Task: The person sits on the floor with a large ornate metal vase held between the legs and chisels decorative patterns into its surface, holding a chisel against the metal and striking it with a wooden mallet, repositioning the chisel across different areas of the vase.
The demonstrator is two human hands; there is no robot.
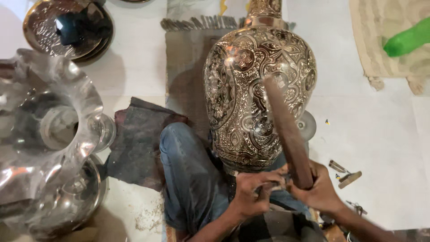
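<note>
While left hand [253,192] pinches a chisel [264,188] at engraved brass vase [260,98] base, right hand [316,188] fist-grips wooden mallet [286,130]; mid-chasing, next needs aimed tap w/ steady tool.

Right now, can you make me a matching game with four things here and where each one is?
Things:
1. engraved metal vase
2. wooden stick
3. green object
4. shiny wavy-rimmed bowl

Places:
A. top right, on a beige mat
B. far left
C. in the right hand
D. middle, lying against the person's knee

Pairs: 1-D, 2-C, 3-A, 4-B
</note>
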